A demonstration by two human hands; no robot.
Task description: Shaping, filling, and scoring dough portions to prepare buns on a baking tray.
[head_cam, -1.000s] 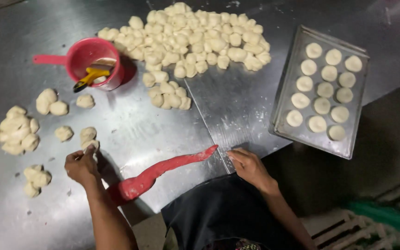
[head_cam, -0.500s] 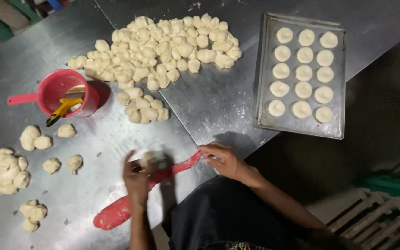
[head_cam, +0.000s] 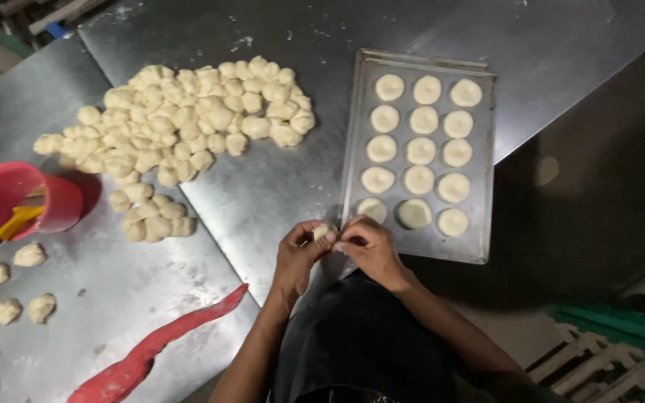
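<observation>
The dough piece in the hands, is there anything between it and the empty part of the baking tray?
Nothing visible. Both the left hand and right hand pinch the dough piece at the baking tray near edge; bare metal lies just beyond.

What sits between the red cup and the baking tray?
In the head view, the big pile of dough pieces lies between the red cup and the baking tray, then a bare strip of steel table.
</observation>
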